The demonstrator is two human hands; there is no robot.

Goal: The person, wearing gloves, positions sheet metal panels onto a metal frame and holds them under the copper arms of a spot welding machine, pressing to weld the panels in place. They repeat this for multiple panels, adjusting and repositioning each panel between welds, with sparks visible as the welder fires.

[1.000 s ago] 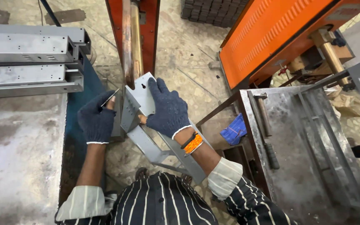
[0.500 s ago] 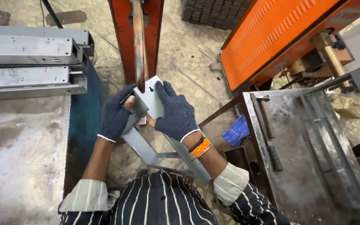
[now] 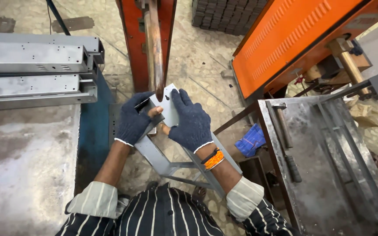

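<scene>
Both dark-blue knit-gloved hands, left hand point(image 3: 133, 121) and right hand point(image 3: 192, 123), clamp the grey bent sheet-metal bracket point(image 3: 169, 110) under the copper welding electrode point(image 3: 155, 52); best kept flat, fingers clear.

Metal bracket point(image 3: 168, 105) now under copper rod point(image 3: 155, 48)

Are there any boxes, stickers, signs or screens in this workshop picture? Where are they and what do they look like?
None: no package, label, sign or screen shows.
Nearest look-alike: orange machine panel, upper right, slanted, flat, with rows of slots.
Crumpled blue cloth, on the floor right of the hands, no markings to make out.
Both gloved hands, left hand and right hand, hold a plain grey metal bracket.
</scene>
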